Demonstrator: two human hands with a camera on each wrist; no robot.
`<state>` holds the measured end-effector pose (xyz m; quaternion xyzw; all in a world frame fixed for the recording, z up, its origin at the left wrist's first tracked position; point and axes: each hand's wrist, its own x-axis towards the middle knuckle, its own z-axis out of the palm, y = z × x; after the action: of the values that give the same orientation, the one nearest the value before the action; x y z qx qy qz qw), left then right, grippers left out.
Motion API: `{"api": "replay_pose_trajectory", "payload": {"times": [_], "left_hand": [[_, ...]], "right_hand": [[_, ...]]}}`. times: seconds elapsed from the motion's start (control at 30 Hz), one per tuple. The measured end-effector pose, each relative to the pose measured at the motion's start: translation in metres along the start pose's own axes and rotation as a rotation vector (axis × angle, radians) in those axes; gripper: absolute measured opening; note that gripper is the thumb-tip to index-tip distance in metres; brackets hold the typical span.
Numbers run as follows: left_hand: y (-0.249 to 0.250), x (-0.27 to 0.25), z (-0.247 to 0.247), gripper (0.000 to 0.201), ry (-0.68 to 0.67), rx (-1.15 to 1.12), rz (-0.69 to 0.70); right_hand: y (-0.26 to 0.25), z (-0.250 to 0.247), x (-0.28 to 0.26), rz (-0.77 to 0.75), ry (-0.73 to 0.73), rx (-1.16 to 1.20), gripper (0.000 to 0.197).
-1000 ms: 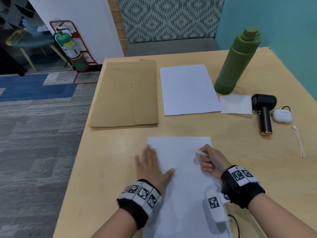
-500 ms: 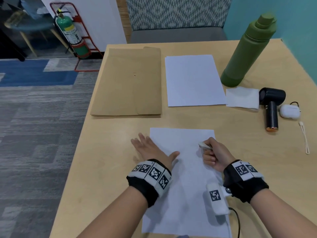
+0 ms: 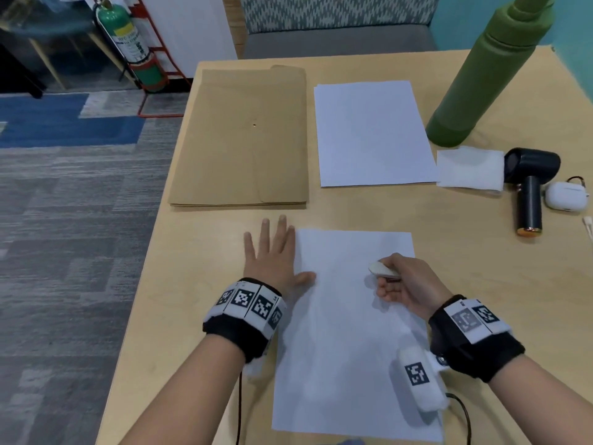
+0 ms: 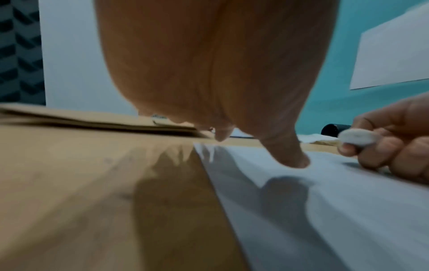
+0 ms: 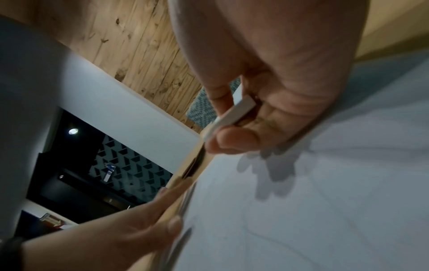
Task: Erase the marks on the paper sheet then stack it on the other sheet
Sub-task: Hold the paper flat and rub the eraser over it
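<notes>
A white paper sheet (image 3: 346, 342) lies on the wooden table in front of me. No marks show on it in the head view; faint lines show in the right wrist view. My left hand (image 3: 272, 252) lies flat with straight fingers at the sheet's left edge, and its thumb (image 4: 294, 157) presses on the paper. My right hand (image 3: 404, 281) grips a white eraser (image 3: 382, 269) over the sheet's upper right part; the eraser (image 5: 232, 113) sits pinched between thumb and fingers. The other sheet (image 3: 372, 133) lies farther back on the table.
A brown envelope (image 3: 247, 136) lies behind my left hand. At the right stand a green bottle (image 3: 487, 75), a folded tissue (image 3: 468, 168), a black handheld fan (image 3: 529, 187) and a white earbud case (image 3: 566, 195). The table's left edge (image 3: 144, 274) drops to carpet.
My left hand has slid left, from lying on the sheet to resting at its left edge with only the thumb on it. The right hand with the eraser has stayed over the sheet's upper right.
</notes>
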<state>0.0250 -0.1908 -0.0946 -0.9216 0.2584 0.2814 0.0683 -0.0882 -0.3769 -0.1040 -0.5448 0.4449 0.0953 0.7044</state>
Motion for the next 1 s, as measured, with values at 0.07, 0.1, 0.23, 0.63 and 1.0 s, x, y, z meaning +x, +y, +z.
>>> {"api": "replay_pose_trajectory", "payload": {"times": [0.07, 0.1, 0.23, 0.63, 1.0], "left_hand": [[0.002, 0.006, 0.007, 0.098, -0.02, -0.087, 0.146], [0.002, 0.008, 0.01, 0.1, -0.023, -0.106, 0.163], [0.002, 0.011, 0.015, 0.102, -0.004, -0.142, 0.176], [0.002, 0.014, 0.017, 0.109, -0.001, -0.132, 0.219], [0.002, 0.014, 0.018, 0.108, -0.009, -0.102, 0.209]], "right_hand": [[-0.005, 0.005, -0.001, -0.023, -0.039, -0.026, 0.013], [-0.008, 0.008, 0.0, -0.05, -0.057, -0.023, 0.009], [-0.022, 0.027, 0.007, -0.193, -0.066, -0.134, 0.011], [-0.016, 0.058, 0.031, -0.516, -0.098, -0.918, 0.021], [-0.028, 0.059, 0.035, -0.505, -0.133, -0.994, 0.02]]}}
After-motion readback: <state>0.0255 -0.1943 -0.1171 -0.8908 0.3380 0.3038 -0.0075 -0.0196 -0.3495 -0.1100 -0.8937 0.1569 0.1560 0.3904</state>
